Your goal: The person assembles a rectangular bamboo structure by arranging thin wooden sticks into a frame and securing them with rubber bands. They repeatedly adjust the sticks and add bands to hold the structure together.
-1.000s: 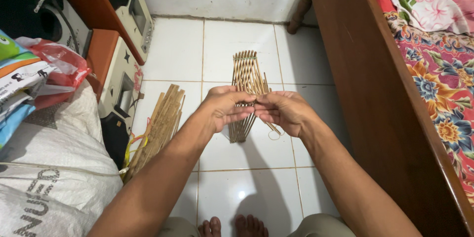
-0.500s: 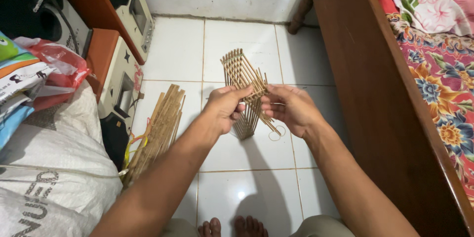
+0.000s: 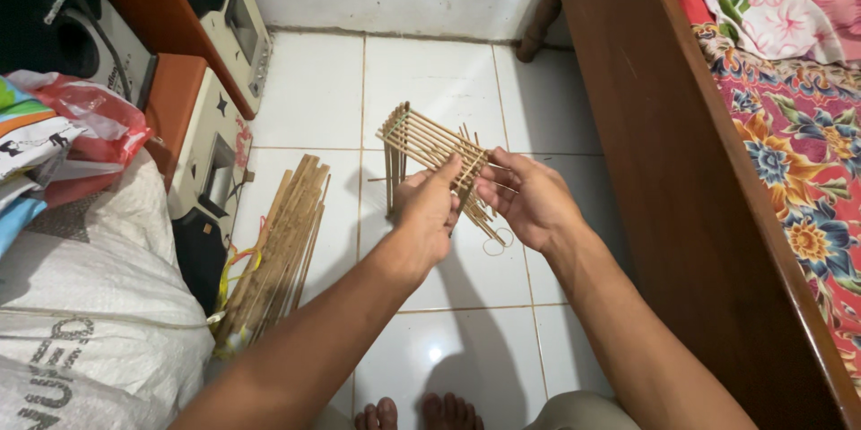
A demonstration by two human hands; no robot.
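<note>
Hands meet over white tiled floor [image 3: 430, 89]: left hand [image 3: 429, 213] and right hand [image 3: 529, 199] both pinch shut on small frame of thin pale bamboo slats [image 3: 430, 145], held tilted in the air between them. Tied bundle of long bamboo strips [image 3: 278, 246] lies on floor left, beside white woven sack [image 3: 90, 304]; dark wooden bed frame [image 3: 664, 152] right.

Open white tiled floor [image 3: 430, 80] ahead, between bamboo stick bundle [image 3: 273, 251] leftward and wooden bed frame [image 3: 664, 170] rightward.
</note>
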